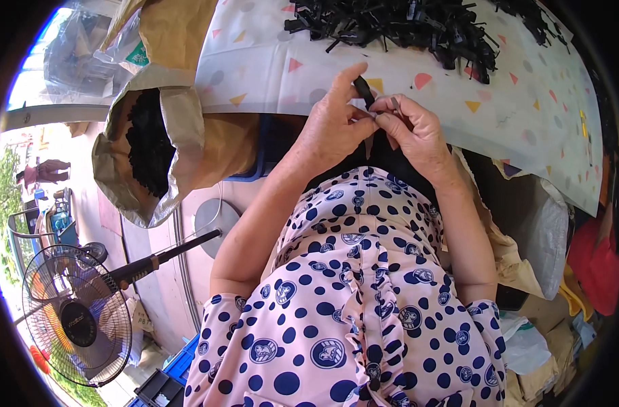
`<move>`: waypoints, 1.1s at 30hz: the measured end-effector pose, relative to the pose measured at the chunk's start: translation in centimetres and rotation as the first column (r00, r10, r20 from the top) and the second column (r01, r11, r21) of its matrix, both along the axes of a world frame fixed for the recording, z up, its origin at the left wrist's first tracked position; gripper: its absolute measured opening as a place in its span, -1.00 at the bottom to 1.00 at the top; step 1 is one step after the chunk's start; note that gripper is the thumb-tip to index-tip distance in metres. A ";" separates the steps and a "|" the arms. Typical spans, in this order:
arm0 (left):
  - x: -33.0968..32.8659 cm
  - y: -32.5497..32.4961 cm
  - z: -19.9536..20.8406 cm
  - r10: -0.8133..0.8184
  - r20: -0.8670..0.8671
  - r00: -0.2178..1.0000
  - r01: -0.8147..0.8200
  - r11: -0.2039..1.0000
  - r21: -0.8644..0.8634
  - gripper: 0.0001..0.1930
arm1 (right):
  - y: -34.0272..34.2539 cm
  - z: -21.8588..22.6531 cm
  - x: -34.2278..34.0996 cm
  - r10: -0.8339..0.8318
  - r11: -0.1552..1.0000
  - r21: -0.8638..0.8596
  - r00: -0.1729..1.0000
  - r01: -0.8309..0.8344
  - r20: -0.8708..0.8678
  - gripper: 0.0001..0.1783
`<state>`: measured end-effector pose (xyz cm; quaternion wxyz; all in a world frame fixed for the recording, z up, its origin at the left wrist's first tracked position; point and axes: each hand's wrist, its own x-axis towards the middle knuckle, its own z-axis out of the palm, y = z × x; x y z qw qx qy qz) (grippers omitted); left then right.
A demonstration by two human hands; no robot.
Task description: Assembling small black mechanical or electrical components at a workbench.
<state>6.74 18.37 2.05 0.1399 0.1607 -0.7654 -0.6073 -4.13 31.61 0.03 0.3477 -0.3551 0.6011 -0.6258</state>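
Observation:
My left hand [330, 129] and my right hand [416, 132] meet at the table's near edge, in front of my body. A small, narrow black plastic-looking part [363, 91] stands up between them. The left thumb and bent fingers close at its lower end, while the left index finger points up and away. On the other side, my right thumb and fingers pinch together at the same spot, partly hiding what they grip. Beyond both hands, a tangled heap of similar black parts [398, 30] lies on the table.
A patterned cover [255, 71] drapes the table; another black heap [530, 17] lies far right. At left stands an opened paper sack [187, 129] containing black pieces [148, 142]. A fan [77, 322] and blue crate [180, 359] are lower left. Another sack [510, 254] stands right.

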 end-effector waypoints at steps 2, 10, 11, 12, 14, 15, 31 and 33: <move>0.4 0.4 -0.6 0.011 0.009 1.000 -0.011 1.000 0.006 -0.34 | 0.5 0.2 0.5 0.012 0.999 0.037 0.998 -0.014 0.067 -0.87; 2.3 2.4 -0.3 0.088 0.097 0.991 -0.073 0.985 -0.154 -0.52 | 0.4 -1.0 2.4 -0.003 1.000 -0.008 0.957 0.006 0.290 -0.87; 2.5 2.6 -0.6 0.101 0.083 0.991 -0.085 0.981 -0.177 -0.52 | 0.5 -0.9 2.6 -0.003 1.000 0.030 0.956 -0.006 0.295 -0.86; 2.8 2.7 -0.8 0.113 0.070 0.991 -0.097 0.975 -0.199 -0.53 | 0.6 -0.9 2.8 -0.005 0.998 0.068 0.954 -0.017 0.299 -0.85; 3.3 3.2 -0.7 0.127 0.043 0.991 -0.117 0.978 -0.175 -0.53 | 0.5 -0.7 3.5 -0.008 0.997 0.076 0.962 -0.013 0.273 -0.85; 3.6 3.3 -0.7 0.135 0.019 0.991 -0.130 0.979 -0.157 -0.54 | 0.5 -0.7 3.7 -0.016 0.997 0.079 0.968 -0.004 0.251 -0.85; 6.0 2.4 -3.7 0.144 0.035 0.989 -0.148 0.975 0.169 -0.69 | 0.0 -0.6 6.0 0.100 0.972 0.223 0.986 -0.068 -0.133 -0.73; 6.1 2.5 -3.7 0.138 0.057 0.989 -0.142 0.988 0.065 -0.70 | 0.0 -0.5 6.1 0.120 0.964 0.252 0.986 -0.088 -0.113 -0.75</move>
